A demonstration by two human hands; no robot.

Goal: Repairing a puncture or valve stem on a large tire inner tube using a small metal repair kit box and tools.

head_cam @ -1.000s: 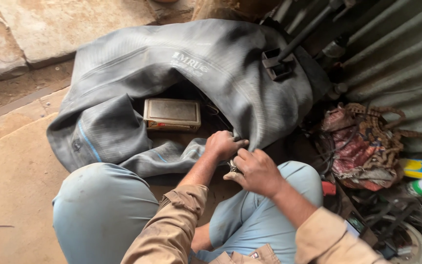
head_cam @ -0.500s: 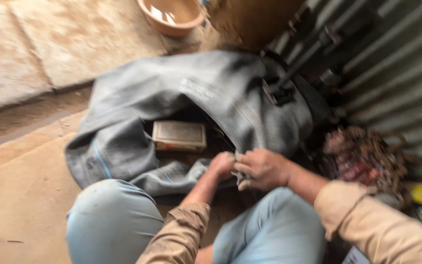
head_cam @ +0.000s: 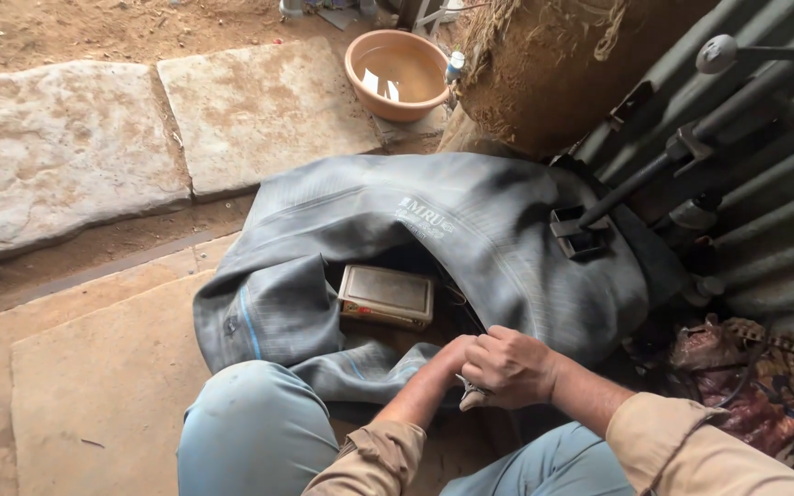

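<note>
Head view: low in the middle, my right hand and left hand are pressing together, pinching a small metal piece beside the big grey rubber tube.

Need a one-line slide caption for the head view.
Both hands, left and right, work a small metal piece beside a grey inner tube and a flat tin.

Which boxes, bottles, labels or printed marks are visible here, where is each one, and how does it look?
Tin box: flat, rectangular, dull metal with yellowish sides, lying in the hollow of the inner tube, beyond the hands.
Printed mark: pale lettering on the grey rubber inner tube, upper fold.
Small bottle: pale with a blue cap, beside the orange basin.
No signs or screens.
</note>
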